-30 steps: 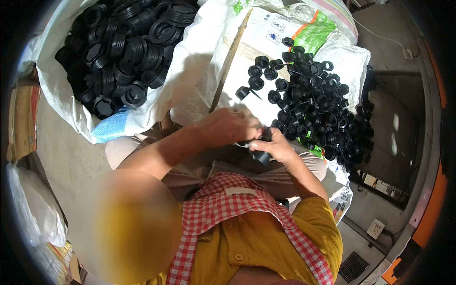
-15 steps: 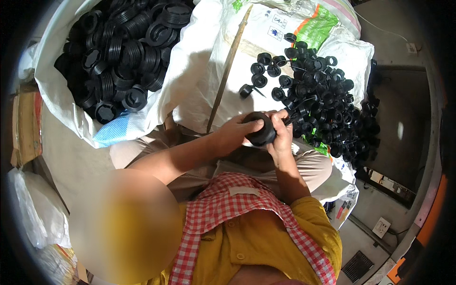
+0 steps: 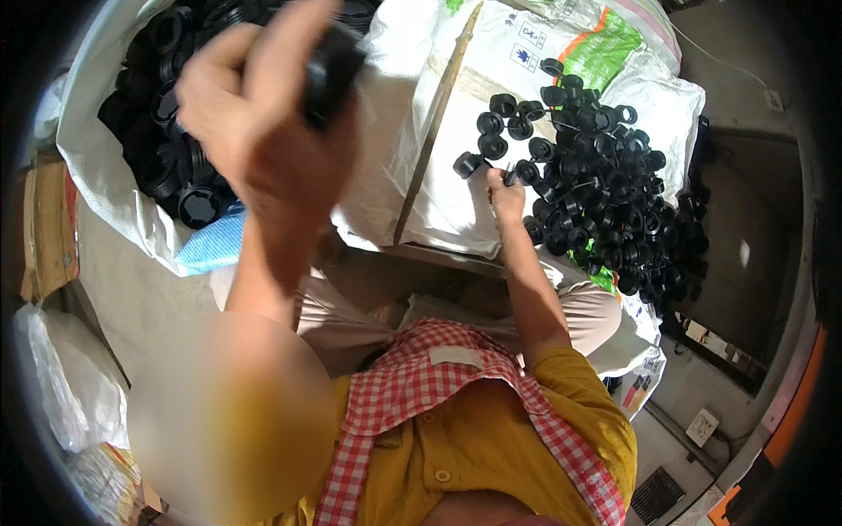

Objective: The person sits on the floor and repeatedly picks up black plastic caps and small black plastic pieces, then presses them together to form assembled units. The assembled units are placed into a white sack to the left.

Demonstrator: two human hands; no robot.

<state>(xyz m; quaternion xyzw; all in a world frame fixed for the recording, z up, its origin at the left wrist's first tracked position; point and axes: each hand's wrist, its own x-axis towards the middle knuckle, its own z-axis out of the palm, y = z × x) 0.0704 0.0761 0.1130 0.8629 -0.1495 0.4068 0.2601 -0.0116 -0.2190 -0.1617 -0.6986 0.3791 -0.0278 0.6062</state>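
Observation:
Raised over the open end of the white sack (image 3: 79,188), my left hand (image 3: 263,131) is smeared by motion but grips a large round black cap (image 3: 333,74). Large black threaded caps (image 3: 200,206) fill that sack. My right hand (image 3: 506,197) reaches to the near-left edge of a pile of small black caps (image 3: 605,188) with thin tails. Its fingers are closed around the tail end of one small black cap (image 3: 526,171); the grip is partly hidden. Several other small caps (image 3: 491,145) lie loose beside the pile.
White sacking (image 3: 456,206) with a green and orange print lies under the small caps. A thin wooden stick (image 3: 436,123) slants across it. A cardboard box (image 3: 51,232) and clear plastic bags (image 3: 74,377) stand at the left; a wall socket (image 3: 702,427) is at the right.
Both hands were together on the large cap. My left hand has carried it up and left over the sack, while my right hand has moved forward to the small caps.

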